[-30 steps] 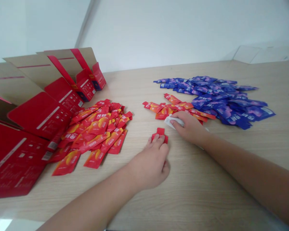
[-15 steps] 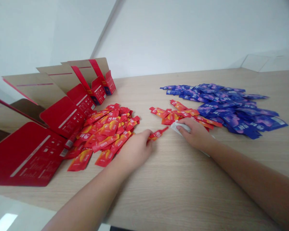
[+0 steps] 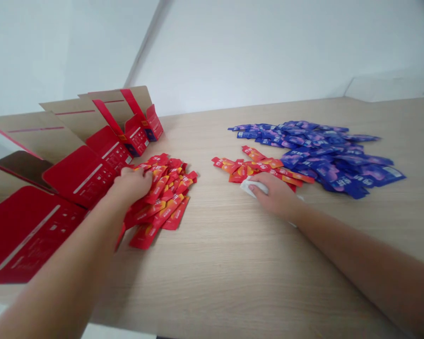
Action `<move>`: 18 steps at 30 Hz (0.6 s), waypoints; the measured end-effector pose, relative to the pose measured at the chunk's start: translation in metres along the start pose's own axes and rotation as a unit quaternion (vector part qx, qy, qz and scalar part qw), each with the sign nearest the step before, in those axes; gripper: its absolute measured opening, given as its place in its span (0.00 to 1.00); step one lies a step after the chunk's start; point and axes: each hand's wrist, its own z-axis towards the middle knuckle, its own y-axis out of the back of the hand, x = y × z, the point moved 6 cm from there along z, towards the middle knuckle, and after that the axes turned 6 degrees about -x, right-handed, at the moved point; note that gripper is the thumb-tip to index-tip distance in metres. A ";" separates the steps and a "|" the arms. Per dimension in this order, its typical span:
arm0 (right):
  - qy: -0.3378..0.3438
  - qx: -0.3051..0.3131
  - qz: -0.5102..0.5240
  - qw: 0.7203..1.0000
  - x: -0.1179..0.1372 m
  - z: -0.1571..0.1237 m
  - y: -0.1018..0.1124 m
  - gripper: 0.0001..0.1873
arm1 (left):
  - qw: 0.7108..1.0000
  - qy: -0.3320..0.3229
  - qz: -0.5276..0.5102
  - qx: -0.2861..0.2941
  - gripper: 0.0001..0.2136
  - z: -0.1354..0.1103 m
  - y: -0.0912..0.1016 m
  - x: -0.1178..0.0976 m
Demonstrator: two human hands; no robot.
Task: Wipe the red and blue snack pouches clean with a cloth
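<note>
Head | red packets (image 3: 171, 193), orange-printed | right grip (image 3: 273, 193): clasping white cloth (image 3: 249, 187) | left grip (image 3: 132, 183): unclear

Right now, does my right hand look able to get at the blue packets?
Probably yes: the blue packets lie just beyond your right hand, with only some low red-orange packets partly between. That hand holds a white item, though, so it might need to release that first.

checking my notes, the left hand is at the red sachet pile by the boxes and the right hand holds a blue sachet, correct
The blue sachet is wrong: the head view shows the right hand holding a white cloth-like item. The rest stands.
</note>
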 end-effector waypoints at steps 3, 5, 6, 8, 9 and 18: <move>0.040 0.016 -0.010 0.999 0.010 -0.001 -0.001 0.12 | 0.990 0.082 0.065 -0.097 0.21 0.006 0.008 -0.006; 0.086 0.047 -0.022 0.995 0.022 -0.004 -0.003 0.13 | 0.989 0.072 0.071 -0.105 0.20 0.017 -0.001 -0.027; 0.114 0.070 -0.029 0.991 0.028 -0.006 -0.005 0.13 | 0.993 0.048 0.062 -0.092 0.20 0.026 -0.010 -0.042; 0.170 0.117 -0.042 0.978 0.042 -0.012 -0.009 0.13 | 0.998 -0.017 0.030 -0.048 0.19 0.044 -0.035 -0.080; 0.193 0.135 -0.047 0.971 0.048 -0.014 -0.010 0.12 | 0.998 -0.052 0.012 -0.023 0.20 0.053 -0.049 -0.102; 0.264 0.170 -0.083 0.946 0.067 -0.023 -0.012 0.12 | 0.947 -0.233 -0.044 0.214 0.37 0.140 -0.152 -0.286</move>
